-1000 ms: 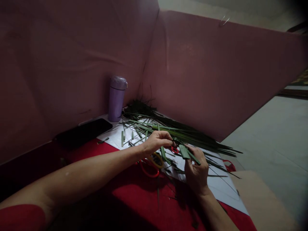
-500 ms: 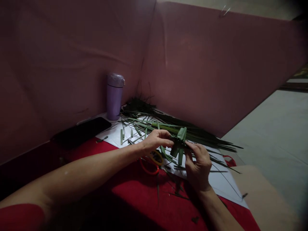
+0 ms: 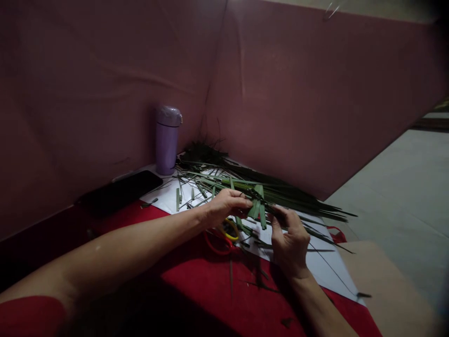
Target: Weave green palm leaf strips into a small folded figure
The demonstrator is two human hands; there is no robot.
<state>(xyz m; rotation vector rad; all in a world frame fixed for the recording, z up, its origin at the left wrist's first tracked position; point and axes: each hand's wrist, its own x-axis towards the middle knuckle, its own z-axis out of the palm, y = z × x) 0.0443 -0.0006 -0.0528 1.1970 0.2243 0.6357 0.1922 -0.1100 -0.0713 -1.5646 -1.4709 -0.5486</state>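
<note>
My left hand (image 3: pixel 226 206) and my right hand (image 3: pixel 289 241) are both pinched on a small folded piece of green leaf strips (image 3: pixel 258 206), held between them just above the white paper (image 3: pixel 326 271). The left fingers grip its left side, the right fingers its right side. Behind it lies a long bundle of green leaves (image 3: pixel 280 194) along the pink cloth wall. Red and yellow scissor handles (image 3: pixel 222 238) lie under my left hand.
A lilac flask (image 3: pixel 167 140) stands in the corner. A black phone (image 3: pixel 121 191) lies left on the red cloth (image 3: pixel 196 290). Cut leaf bits (image 3: pixel 189 194) are scattered on the paper. A brown board (image 3: pixel 389 290) lies at the right.
The folded leaf piece was turned between my hands, from lying flat to strips pointing down. My right hand rose slightly toward the left hand. The view shifted a little.
</note>
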